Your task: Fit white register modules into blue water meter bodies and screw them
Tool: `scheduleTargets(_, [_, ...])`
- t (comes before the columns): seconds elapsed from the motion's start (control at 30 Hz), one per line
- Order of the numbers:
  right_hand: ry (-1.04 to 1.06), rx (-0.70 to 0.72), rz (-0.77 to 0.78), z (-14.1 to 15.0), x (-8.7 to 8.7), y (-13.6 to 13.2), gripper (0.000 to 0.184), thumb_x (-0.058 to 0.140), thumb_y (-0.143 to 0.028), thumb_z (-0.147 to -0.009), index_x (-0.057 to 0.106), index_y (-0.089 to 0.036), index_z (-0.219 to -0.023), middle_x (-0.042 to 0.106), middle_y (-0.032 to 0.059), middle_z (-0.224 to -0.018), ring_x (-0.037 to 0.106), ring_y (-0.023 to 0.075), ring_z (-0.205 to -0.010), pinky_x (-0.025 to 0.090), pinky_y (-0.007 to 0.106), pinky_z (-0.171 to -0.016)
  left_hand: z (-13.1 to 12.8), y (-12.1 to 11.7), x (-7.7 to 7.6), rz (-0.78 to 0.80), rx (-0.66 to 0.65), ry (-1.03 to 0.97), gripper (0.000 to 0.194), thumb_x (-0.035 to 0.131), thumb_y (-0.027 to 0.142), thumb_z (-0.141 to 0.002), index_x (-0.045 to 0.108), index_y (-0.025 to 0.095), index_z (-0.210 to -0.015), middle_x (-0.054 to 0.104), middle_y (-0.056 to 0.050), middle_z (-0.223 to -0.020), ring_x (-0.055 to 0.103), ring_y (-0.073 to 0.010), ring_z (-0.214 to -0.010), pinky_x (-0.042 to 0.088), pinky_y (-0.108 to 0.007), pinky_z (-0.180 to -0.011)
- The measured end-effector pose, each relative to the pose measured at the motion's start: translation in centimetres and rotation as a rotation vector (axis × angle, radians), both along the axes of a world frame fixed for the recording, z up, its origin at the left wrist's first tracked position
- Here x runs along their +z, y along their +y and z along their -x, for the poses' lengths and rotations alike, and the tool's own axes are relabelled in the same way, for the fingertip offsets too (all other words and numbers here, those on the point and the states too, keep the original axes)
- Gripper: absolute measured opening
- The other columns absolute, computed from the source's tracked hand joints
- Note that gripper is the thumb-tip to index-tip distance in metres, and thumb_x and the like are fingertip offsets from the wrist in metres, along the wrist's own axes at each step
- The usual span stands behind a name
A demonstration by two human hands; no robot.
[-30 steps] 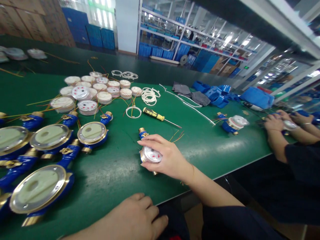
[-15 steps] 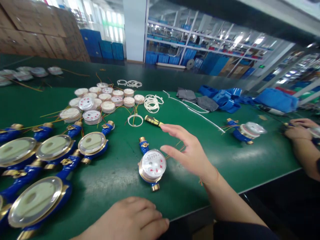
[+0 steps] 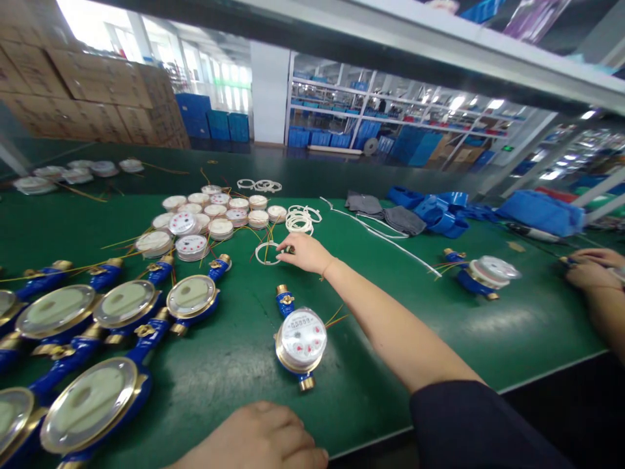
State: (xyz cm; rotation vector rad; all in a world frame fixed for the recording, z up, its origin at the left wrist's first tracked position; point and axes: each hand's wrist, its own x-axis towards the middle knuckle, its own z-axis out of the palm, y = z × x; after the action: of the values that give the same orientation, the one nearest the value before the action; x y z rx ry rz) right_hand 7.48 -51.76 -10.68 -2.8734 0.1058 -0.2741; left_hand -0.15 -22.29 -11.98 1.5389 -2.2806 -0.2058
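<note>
On bench, right fingers at screwdriver, white ring alongside

The middle water meter carries a row of digits, too small to read surely. Marks on the cartons and on the green sign are also not readable.

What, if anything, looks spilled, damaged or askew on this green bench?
Nothing looks spilled or visibly damaged. One white ring lies apart from the ring pile, near the right hand, and a white strip lies loose; mildly untidy, perhaps normal here.
</note>
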Motion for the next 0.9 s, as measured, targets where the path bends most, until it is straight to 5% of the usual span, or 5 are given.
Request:
scheduleTargets(0.27, [0.123,0.097,0.024,-1.2,-0.5,2.8,0.012,0.070,-0.024,-0.084,0.073,-0.013,-0.079,0.067,0.0115,-0.091,0.057,0.0230,-0.092,0.040,0.031,-0.081,0.1,0.5,0.2,-0.122,-0.016,0.053,0.030,0.056,0.032,-0.092,0.055,0.025,-0.122,0.073,-0.002,-0.105,0.068,-0.0187,-0.094,0.054,-0.029,-0.084])
scheduleTargets(0.5, [-0.088,0.045,-0.151,1.7,4.6,3.8,0.017,0.050,-0.022,-0.096,0.062,-0.011,-0.102,0.067,0.0057,-0.093,0.058,0.0133,-0.082,0.043,0.025,-0.076,0.1,0.6,1.7,-0.258,-0.043,0.042,0.035,0.057,0.028,-0.091,0.054,0.023,-0.125,0.071,-0.003,-0.113,0.067,-0.0233,-0.100,0.056,-0.037,-0.087])
scheduleTargets(0.7, [-0.399,-0.023,-0.602,6.7,9.2,4.5,0.023,0.056,-0.029,-0.093,0.067,-0.011,-0.102,0.058,-0.0032,-0.067,0.050,0.0067,-0.056,0.040,0.020,-0.058,0.2,0.5,3.4,-0.305,-0.020,0.037,0.034,0.054,0.027,-0.094,0.056,0.023,-0.127,0.069,-0.003,-0.118,0.067,-0.0225,-0.104,0.056,-0.038,-0.091])
scheduleTargets(0.8, [-0.303,-0.064,-0.606,10.3,9.6,6.2,0.032,0.050,-0.036,-0.097,0.072,-0.014,-0.089,0.053,-0.0052,-0.054,0.043,0.0047,-0.044,0.036,0.020,-0.050,0.2,0.5,3.7,-0.259,-0.001,0.027,0.032,0.056,0.026,-0.093,0.058,0.023,-0.124,0.070,-0.003,-0.116,0.068,-0.0223,-0.101,0.058,-0.037,-0.087])
scheduleTargets(0.9, [-0.169,-0.114,-0.412,13.2,8.5,8.1,0.030,0.050,-0.035,-0.097,0.074,-0.019,-0.102,0.067,-0.0018,-0.062,0.056,0.0093,-0.052,0.043,0.023,-0.056,0.1,0.6,3.8,-0.126,0.053,0.062,0.025,0.052,0.024,-0.095,0.059,0.022,-0.119,0.072,-0.001,-0.113,0.069,-0.0204,-0.099,0.058,-0.034,-0.086])
